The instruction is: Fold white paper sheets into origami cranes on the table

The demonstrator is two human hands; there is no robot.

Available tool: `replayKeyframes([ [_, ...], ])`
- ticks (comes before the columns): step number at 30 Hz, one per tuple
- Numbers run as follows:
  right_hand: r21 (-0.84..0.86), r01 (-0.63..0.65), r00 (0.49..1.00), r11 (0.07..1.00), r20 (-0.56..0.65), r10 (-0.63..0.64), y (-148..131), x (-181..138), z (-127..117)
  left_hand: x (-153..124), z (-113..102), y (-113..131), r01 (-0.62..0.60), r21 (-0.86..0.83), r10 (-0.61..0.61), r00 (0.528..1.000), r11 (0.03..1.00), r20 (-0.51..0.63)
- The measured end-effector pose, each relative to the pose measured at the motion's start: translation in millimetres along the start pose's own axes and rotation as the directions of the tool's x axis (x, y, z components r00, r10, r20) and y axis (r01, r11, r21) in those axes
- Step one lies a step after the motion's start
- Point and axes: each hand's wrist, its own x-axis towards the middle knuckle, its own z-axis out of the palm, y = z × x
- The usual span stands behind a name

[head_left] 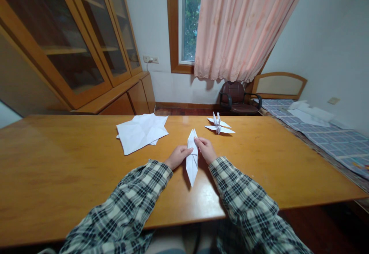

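A narrow piece of folded white paper (191,165), long and diamond-shaped, is held between my hands just above the table, one point toward me and a split tip facing away. My left hand (178,156) pinches its left edge near the middle, thumb on top. On the opposite edge, a little higher up, my right hand (206,149) grips it with the thumb over the paper. The fingers beneath the paper are mostly hidden. Beyond my right hand stand folded paper cranes (219,126), close together with wings spread.
Creased white paper sheets (141,132) lie stacked at the far left of the wooden table (72,169). Past the table are a glass-door cabinet (98,30), a dark armchair (238,96), a pink curtain (242,27) and a bed (317,134) on the right.
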Motion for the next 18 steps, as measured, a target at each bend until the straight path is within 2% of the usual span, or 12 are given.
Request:
replayKeyframes([
  [13, -0.057, 0.004, 0.995, 0.998, 0.100, 0.002, 1, -3, 3, -1, 3, 11, -0.098, -0.070, 0.091, 0.991, 0.993, -0.101],
  [18, -0.028, -0.014, 0.994, 1.000, 0.110, 0.017, 3, -3, 3, -1, 3, 7, -0.116, -0.021, 0.113, 0.987, 0.993, -0.114],
])
